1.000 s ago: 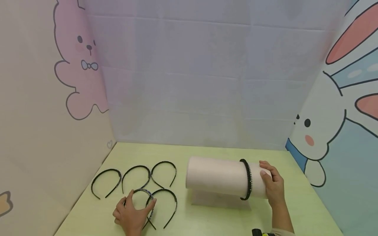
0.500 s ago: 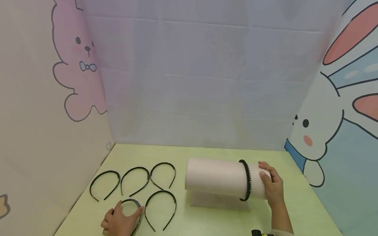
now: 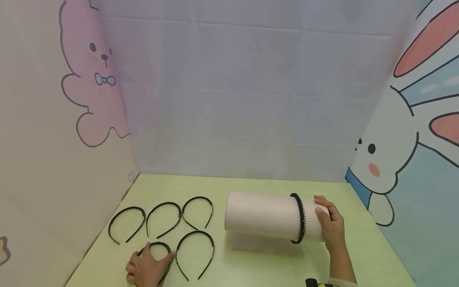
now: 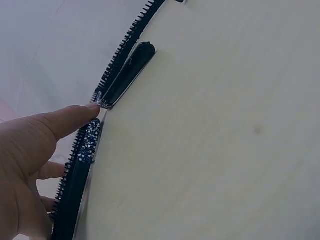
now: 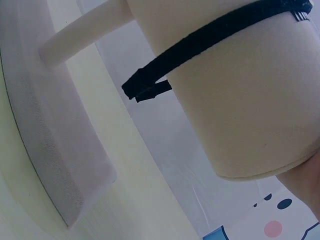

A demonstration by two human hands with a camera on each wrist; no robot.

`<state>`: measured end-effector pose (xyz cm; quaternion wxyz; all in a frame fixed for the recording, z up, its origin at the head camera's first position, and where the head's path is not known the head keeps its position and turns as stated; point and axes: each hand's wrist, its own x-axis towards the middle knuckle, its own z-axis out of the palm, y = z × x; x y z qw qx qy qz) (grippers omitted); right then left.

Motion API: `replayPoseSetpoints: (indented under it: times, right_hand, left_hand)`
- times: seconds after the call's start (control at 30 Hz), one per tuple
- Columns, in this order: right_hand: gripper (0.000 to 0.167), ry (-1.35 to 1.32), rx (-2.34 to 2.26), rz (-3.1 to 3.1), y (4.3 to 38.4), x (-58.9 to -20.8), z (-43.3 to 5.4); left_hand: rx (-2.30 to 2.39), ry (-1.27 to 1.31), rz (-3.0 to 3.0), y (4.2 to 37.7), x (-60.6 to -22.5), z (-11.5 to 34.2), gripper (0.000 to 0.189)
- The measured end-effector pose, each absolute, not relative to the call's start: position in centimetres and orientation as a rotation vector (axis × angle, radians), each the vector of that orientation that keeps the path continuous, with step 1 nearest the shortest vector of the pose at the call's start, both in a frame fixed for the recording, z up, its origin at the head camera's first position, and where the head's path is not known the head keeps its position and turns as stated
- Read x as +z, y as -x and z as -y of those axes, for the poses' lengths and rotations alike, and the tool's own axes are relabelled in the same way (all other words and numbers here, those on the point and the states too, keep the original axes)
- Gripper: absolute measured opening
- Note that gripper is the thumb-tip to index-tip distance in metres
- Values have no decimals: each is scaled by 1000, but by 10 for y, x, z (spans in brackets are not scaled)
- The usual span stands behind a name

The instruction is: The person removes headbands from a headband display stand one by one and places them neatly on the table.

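Note:
My left hand (image 3: 148,268) spans a black toothed headband (image 3: 159,244) lying at the table's front left, its thumb on the right side. In the left wrist view, the thumb touches the band near a glittery section (image 4: 90,140), with other fingers partly hidden behind it. My right hand (image 3: 332,223) grips the right end of a pale, horizontal headband display roll (image 3: 261,213), its thumb on the near side. Around that roll sits a black headband (image 3: 301,219), whose tips stick out below in the right wrist view.
Behind the left hand lie three black headbands, at the left (image 3: 112,223), middle (image 3: 166,204) and right (image 3: 198,198). Another headband (image 3: 195,232) lies just right of the hand. The roll's flat base (image 3: 267,243) stands on the pale green table (image 3: 247,271), with cloth walls around.
My left hand has moved left and toward the front with its headband, which no longer overlaps the one beside it. The right hand and the roll stay in place.

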<state>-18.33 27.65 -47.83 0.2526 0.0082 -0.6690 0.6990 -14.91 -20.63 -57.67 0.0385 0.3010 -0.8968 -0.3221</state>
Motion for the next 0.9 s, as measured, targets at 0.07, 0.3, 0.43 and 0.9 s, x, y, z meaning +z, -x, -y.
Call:
replayPoseSetpoints:
  times: [0.07, 0.3, 0.43, 0.9]
  right_hand:
    - [18, -24, 1901, 1817, 183, -478, -277]
    - [18, -29, 1912, 1812, 182, -478, -277]
    - [18, -44, 1910, 1817, 183, -478, -277]
    - [18, -68, 1908, 1812, 183, -480, -277]
  left_hand:
    - [-978, -898, 2770, 152, -576, 207, 107]
    - [-947, -826, 2852, 161, -575, 210, 111]
    - [-918, -784, 2864, 166, -578, 214, 111]
    - [-983, -755, 2805, 170, -578, 211, 105]
